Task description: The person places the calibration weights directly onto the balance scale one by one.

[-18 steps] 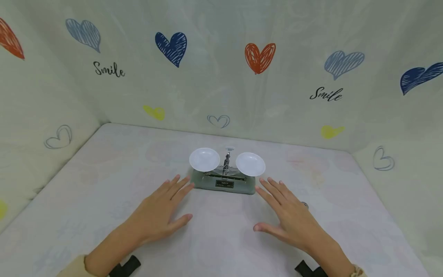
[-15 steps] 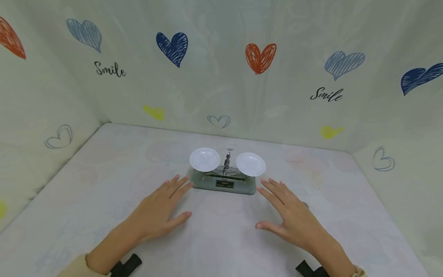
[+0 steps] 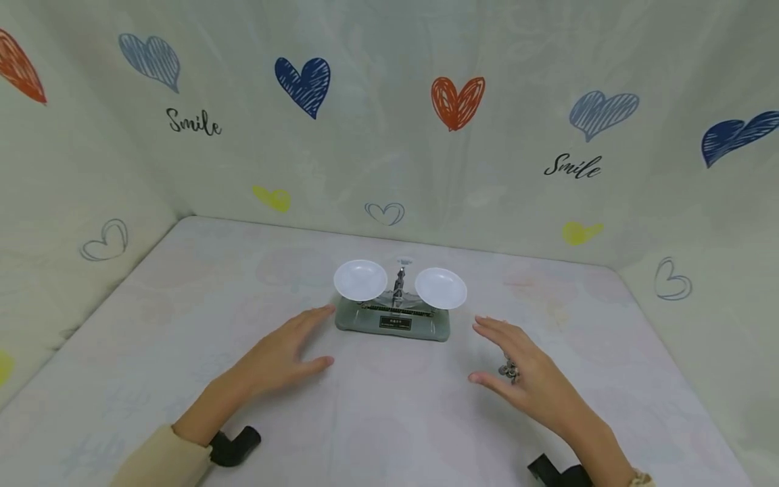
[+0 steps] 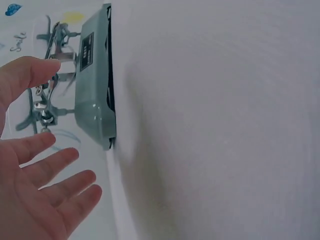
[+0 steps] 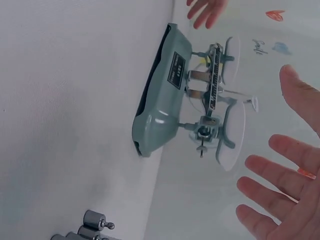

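Observation:
A balance scale with a green base and two white pans stands near the table's middle. My left hand hovers at its left front, fingers fairly straight and thumb apart, holding nothing. On the other side, my right hand is held over the table with thumb and fingers spread, also holding nothing. Small metal weights show between the right thumb and fingers in the head view. The right wrist view has these weights on the table, below the hand and apart from it, partly cut off by the frame.
A pale cloth-covered table spreads around the scale. A curtain printed with hearts and the word Smile hangs behind and at both sides. Dark wrist mounts sit under the forearms.
Both hands have turned more onto their edges. The right hand has shifted right, away from the scale, so the weights now show between its thumb and fingers. The scale has stayed put.

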{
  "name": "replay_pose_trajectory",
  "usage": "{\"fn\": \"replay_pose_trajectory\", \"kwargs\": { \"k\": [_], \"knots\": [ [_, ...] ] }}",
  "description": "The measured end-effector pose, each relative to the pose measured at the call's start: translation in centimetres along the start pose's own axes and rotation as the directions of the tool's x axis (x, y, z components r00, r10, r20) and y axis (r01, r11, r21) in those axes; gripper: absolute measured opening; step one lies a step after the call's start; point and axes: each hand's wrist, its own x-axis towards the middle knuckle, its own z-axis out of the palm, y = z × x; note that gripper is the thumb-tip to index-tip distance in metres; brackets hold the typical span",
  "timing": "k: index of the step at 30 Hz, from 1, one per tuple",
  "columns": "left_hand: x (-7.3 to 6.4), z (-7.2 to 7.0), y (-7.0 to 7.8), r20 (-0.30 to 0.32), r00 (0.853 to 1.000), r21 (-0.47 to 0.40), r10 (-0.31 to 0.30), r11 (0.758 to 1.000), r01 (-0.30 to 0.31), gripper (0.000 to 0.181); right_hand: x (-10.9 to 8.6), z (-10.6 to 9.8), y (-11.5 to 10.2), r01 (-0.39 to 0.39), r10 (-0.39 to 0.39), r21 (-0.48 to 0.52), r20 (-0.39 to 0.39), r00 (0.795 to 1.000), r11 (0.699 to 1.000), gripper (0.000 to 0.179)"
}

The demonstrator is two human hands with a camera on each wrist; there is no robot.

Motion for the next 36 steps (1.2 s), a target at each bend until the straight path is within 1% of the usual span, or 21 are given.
{"fn": "replay_pose_trajectory", "kwargs": {
  "k": [4, 7, 8, 12, 16, 18, 19, 24, 28, 31, 36],
  "knots": [
    [0.9, 0.4, -1.0, 0.002, 1.000, -0.107, 0.020, 0.994, -0.020, 0.075, -0.3, 0.1, 0.9, 0.023, -0.019, 0.080, -0.051, 0.999, 0.997, 0.071],
    [1.7, 0.7, -1.6, 0.004, 1.000, -0.201, 0.022, 0.979, -0.021, 0.075, -0.5, 0.1, 1.6, 0.042, -0.032, 0.117, -0.086, 0.996, 0.992, 0.069],
    [2.0, 0.8, -1.8, 0.002, 1.000, -0.228, 0.026, 0.973, -0.024, 0.075, -0.5, 0.0, 1.8, 0.041, -0.029, 0.130, -0.097, 0.995, 0.991, 0.068],
    [3.0, 0.8, -2.3, 0.019, 1.000, -0.313, 0.005, 0.950, 0.001, 0.075, -0.8, 0.0, 2.6, 0.010, 0.010, 0.162, -0.126, 0.992, 0.987, 0.065],
    [4.0, 0.7, -2.5, 0.035, 0.999, -0.367, -0.018, 0.930, 0.030, 0.072, -1.1, 0.1, 3.6, -0.012, 0.040, 0.195, -0.145, 0.989, 0.981, 0.060],
    [4.4, 0.7, -2.5, 0.043, 0.999, -0.402, -0.028, 0.915, 0.043, 0.071, -1.3, 0.1, 4.2, -0.030, 0.063, 0.216, -0.148, 0.987, 0.976, 0.056],
    [4.6, 0.7, -2.5, 0.048, 0.998, -0.414, -0.034, 0.909, 0.051, 0.071, -1.4, 0.1, 4.5, -0.041, 0.075, 0.226, -0.145, 0.987, 0.973, 0.055],
    [5.2, 0.8, -2.7, 0.084, 0.994, -0.469, -0.065, 0.878, 0.097, 0.072, -1.6, -0.1, 5.7, -0.143, 0.177, 0.258, -0.112, 0.978, 0.955, 0.045],
    [5.7, 1.1, -2.8, 0.092, 0.992, -0.474, -0.091, 0.872, 0.124, 0.071, -1.6, -0.1, 6.8, -0.196, 0.222, 0.246, -0.084, 0.971, 0.949, 0.038],
    [6.2, 1.3, -2.9, 0.098, 0.990, -0.478, -0.103, 0.867, 0.137, 0.070, -1.7, 0.2, 7.7, -0.247, 0.264, 0.224, -0.049, 0.963, 0.943, 0.034],
    [7.2, 1.7, -3.3, 0.117, 0.989, -0.496, -0.094, 0.857, 0.140, 0.067, -2.0, 0.8, 8.8, -0.337, 0.340, 0.234, 0.028, 0.940, 0.912, 0.030]
  ]
}}
